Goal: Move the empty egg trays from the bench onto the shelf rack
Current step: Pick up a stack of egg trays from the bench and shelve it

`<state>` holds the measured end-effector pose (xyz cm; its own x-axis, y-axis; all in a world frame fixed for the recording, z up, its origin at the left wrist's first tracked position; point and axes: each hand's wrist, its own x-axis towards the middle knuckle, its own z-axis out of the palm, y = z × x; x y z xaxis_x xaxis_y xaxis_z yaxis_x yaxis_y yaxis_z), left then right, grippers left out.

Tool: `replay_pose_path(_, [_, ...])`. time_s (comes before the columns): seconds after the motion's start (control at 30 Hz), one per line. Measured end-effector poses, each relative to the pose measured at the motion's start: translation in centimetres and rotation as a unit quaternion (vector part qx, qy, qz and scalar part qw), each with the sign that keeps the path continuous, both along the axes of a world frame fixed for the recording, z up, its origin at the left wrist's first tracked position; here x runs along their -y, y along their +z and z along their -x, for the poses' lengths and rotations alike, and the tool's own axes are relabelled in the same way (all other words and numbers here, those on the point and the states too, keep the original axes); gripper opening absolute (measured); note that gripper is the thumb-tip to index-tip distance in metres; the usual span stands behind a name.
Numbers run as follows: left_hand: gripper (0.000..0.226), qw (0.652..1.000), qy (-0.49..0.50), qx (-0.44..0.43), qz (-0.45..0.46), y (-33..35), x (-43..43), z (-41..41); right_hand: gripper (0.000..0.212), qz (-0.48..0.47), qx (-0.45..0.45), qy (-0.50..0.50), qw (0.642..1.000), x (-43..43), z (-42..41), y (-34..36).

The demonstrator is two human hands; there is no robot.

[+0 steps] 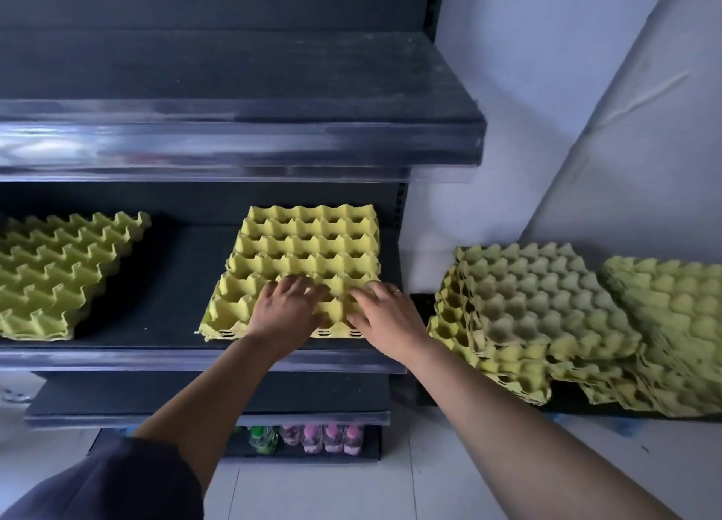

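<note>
A yellow egg tray (308, 242) lies flat on the dark middle shelf (164, 285) of the rack, near the shelf's right end. My left hand (287, 308) rests on the tray's near edge with fingers spread over its cups. My right hand (385, 312) lies beside it on the tray's near right corner, fingers straight, thumb at the front rim. Another stack of yellow trays (58, 273) sits at the shelf's left end. On the low dark bench (420, 308) to the right stand two untidy stacks of trays (539, 308) (676, 332).
An upper shelf (242, 136) overhangs the middle one and limits headroom. A lower shelf (211, 402) juts out beneath. Small bottles (312, 437) stand on the bottom ledge. A white wall (547, 89) rises behind the bench; pale floor lies below.
</note>
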<state>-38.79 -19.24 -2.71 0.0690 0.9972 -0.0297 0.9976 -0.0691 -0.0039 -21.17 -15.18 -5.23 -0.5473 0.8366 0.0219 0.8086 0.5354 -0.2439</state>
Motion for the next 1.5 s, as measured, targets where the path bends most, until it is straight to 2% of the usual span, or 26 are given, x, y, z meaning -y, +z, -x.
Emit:
replay_pose_path(0.33, [0.028, 0.982, -0.155, 0.061, -0.086, 3.9, -4.2, -16.6, 0.032, -0.068, -0.038, -0.101, 0.992, -1.4, -16.1, 3.8])
replay_pose_path(0.57, [0.028, 0.978, -0.198, 0.058, -0.035, 2.7, -6.8, -31.8, 0.037, -0.043, 0.01, -0.144, 0.989, -3.1, -31.6, 4.8])
replay_pose_path(0.73, [0.03, 0.98, -0.193, 0.042, 0.005, 1.1, -7.7, -37.3, 0.039, 0.02, -0.004, -0.19, 0.982, -4.4, -38.8, 3.8])
replay_pose_path(0.87, [0.034, 0.982, -0.174, 0.033, 0.066, -0.8, -8.6, -38.9, 0.04, 0.077, 0.009, -0.194, 0.978, -5.1, -40.9, 2.1])
replay_pose_path(1.1, [0.043, 0.98, -0.157, -0.003, 0.121, -5.0, -10.5, -39.0, 0.041, 0.128, 0.034, -0.211, 0.969, -7.0, -41.1, -1.4])
replay_pose_path(1.3, [0.054, 0.979, -0.152, -0.028, 0.132, -9.5, -11.2, -39.3, 0.045, 0.149, 0.053, -0.252, 0.955, -7.7, -41.2, -5.2])
replay_pose_path(1.5, [0.058, 0.985, -0.143, -0.031, 0.086, -12.5, -11.3, -40.1, 0.059, 0.15, 0.066, -0.298, 0.94, -7.9, -41.7, -8.4])
